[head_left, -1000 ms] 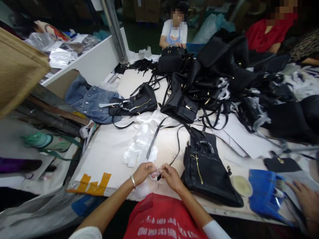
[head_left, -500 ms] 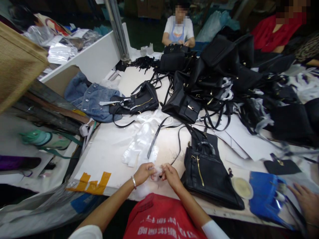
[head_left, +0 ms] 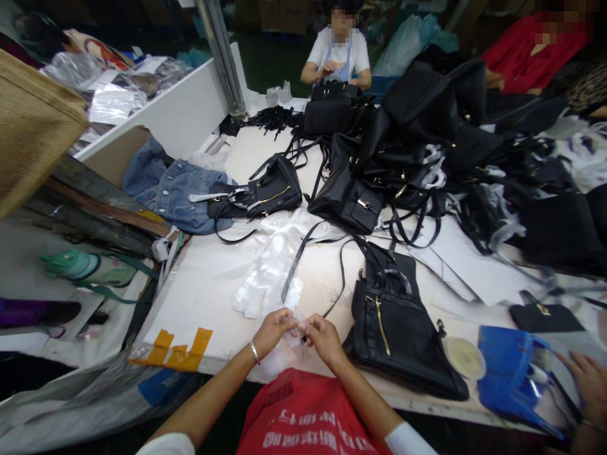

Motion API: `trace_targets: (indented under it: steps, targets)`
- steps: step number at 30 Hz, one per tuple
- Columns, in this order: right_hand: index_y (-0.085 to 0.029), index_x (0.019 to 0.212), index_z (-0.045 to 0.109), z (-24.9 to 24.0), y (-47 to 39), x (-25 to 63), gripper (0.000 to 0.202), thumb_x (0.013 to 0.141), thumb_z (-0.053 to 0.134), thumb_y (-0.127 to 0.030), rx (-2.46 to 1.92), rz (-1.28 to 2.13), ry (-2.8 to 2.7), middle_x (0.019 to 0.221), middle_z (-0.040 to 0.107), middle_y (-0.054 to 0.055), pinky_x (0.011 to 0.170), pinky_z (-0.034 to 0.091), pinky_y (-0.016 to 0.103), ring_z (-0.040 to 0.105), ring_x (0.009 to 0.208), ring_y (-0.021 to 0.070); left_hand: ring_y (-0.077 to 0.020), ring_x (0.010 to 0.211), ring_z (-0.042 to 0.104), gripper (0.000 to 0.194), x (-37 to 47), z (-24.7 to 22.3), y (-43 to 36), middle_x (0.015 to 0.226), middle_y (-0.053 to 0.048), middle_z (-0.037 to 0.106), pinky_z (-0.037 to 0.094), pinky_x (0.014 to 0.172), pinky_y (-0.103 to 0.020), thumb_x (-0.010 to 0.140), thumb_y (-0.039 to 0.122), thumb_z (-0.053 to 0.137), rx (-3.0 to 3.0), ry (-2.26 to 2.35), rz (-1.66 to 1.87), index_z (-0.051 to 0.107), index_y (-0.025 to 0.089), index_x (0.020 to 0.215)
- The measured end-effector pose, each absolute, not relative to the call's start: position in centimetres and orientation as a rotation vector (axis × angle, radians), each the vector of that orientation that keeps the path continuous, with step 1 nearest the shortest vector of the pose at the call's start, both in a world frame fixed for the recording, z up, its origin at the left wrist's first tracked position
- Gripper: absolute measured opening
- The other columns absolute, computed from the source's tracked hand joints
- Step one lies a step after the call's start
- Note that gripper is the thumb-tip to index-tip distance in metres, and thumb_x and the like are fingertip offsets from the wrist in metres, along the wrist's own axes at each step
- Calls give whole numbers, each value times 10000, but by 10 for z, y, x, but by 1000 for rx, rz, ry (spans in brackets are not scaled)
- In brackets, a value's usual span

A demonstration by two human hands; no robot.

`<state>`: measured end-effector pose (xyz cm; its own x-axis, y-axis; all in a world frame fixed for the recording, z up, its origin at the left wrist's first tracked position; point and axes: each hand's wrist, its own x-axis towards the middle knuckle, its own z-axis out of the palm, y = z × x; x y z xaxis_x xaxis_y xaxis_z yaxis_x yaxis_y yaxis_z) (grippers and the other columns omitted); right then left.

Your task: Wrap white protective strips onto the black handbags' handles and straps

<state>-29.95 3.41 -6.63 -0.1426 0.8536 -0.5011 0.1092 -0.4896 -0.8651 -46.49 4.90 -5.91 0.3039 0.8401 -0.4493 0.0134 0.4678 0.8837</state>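
My left hand [head_left: 275,330] and my right hand [head_left: 322,337] meet at the table's front edge, fingers pinched together. Between them is a thin, clear plastic wrap [head_left: 279,355], part of which hangs down below the fingers. The strap end near my right fingertips is dark and small; whether I hold it cannot be made out. Just right of my right hand lies a black leather backpack [head_left: 391,328] with a gold zipper, its straps trailing across the table. Beyond my hands, white plastic sheets [head_left: 260,278] lie flat, apart from my fingers.
Black bags [head_left: 427,126] are heaped at the back right. Another black bag [head_left: 275,186] rests by a denim jacket [head_left: 190,193] at left. A round tub [head_left: 465,358], a blue pouch [head_left: 507,373] and a co-worker's hand [head_left: 588,379] are at right. Another person [head_left: 339,57] sits opposite.
My hands have drawn slightly closer together, with the plastic still between them. Across the table, the seated person has raised one hand. The view has shifted a little.
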Motion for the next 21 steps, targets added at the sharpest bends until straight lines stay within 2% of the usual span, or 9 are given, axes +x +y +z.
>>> trace_targets:
  steps: [4, 7, 10, 12, 14, 17, 21]
  targets:
    - [-189, 680, 475, -69, 34, -298, 258, 749, 583, -413, -1558, 1717, -1167, 562, 552, -50, 462, 392, 199, 487, 433, 85, -138, 591, 582, 225, -467, -64, 48, 603, -6, 636, 421, 653, -257, 774, 361, 597, 931, 1149, 634, 586, 139, 743]
    - [-197, 815, 464, -74, 33, -292, 206, 828, 480, -402, -1738, 1661, -1292, 616, 593, -30, 478, 411, 214, 536, 451, 110, -131, 583, 576, 228, -470, -68, 47, 617, -12, 636, 417, 649, -256, 770, 356, 601, 935, 1187, 640, 592, 135, 714]
    - [-170, 1003, 454, -79, 31, -287, 212, 875, 431, -338, -2091, 1319, -1645, 719, 644, 44, 583, 433, 244, 631, 626, 168, -126, 583, 572, 239, -476, -68, 46, 626, -13, 630, 419, 657, -257, 768, 361, 602, 916, 1208, 660, 596, 133, 695]
    - [-146, 1082, 442, -83, 28, -288, 281, 866, 474, -324, -2230, 1085, -1914, 800, 653, 98, 649, 428, 265, 647, 767, 211, -127, 583, 572, 240, -479, -67, 46, 619, -12, 628, 419, 656, -258, 767, 363, 602, 906, 1218, 663, 599, 134, 694]
    - [-149, 1126, 434, -86, 25, -293, 337, 851, 516, -326, -2288, 966, -2096, 856, 643, 117, 651, 419, 270, 643, 801, 228, -129, 585, 573, 236, -482, -65, 46, 619, -11, 629, 419, 656, -260, 763, 362, 605, 899, 1230, 669, 600, 136, 696]
    - [-176, 1101, 469, -90, 21, -300, 297, 835, 544, -287, -2326, 894, -2212, 917, 614, 105, 638, 409, 258, 637, 784, 209, -131, 588, 578, 231, -484, -64, 47, 624, -7, 628, 423, 660, -261, 753, 362, 614, 886, 1242, 678, 594, 139, 696]
    - [-179, 955, 540, -95, 20, -297, 142, 821, 536, -227, -2260, 893, -2161, 960, 588, 78, 678, 406, 239, 616, 792, 169, -132, 587, 580, 234, -485, -67, 46, 623, -7, 626, 429, 664, -263, 752, 367, 612, 894, 1254, 695, 587, 142, 694]
